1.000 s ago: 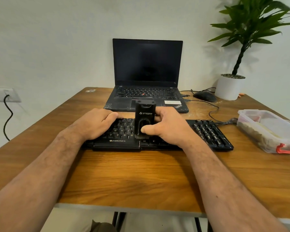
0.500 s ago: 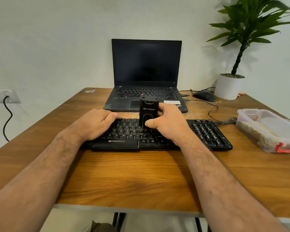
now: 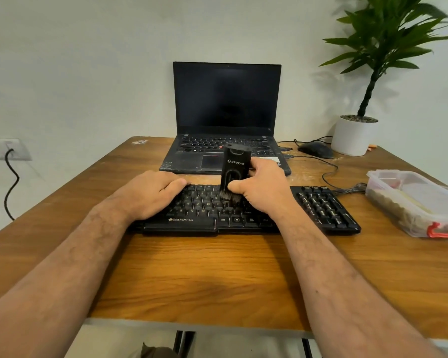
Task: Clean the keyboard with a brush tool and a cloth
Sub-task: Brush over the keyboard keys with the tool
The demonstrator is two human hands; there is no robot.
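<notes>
Nearest to us, two bare forearms reached forward over the wooden tabletop (image 3: 204, 275). The black keyboard (image 3: 321, 210) lay across the middle of it, long side toward us, with its cable running off from the far right corner.

Our left hand (image 3: 150, 195) rested palm down on the left part of the keyboard, fingers relaxed and lying over the keys, gripping nothing. Our right hand (image 3: 263, 188) was clamped on the brush tool (image 3: 236, 166), thumb across its near face and fingers wrapped behind. The black tool stood nearly upright, its bristles down and touching the keys near the middle of the keyboard. The two hands were apart, the tool between them.

To the right, near the tabletop's edge, sat a clear plastic container (image 3: 414, 202) with a red clasp, its contents too dim for us to tell. We saw no cloth that we could make out.

Just beyond the keyboard stood an open laptop (image 3: 226, 99), screen dark. Right of it lay a black mouse (image 3: 316, 149) with its wire, and beside that a potted plant (image 3: 353, 135) in a white pot against the wall. A wall socket (image 3: 3, 149) with a black cord was at the far left.
</notes>
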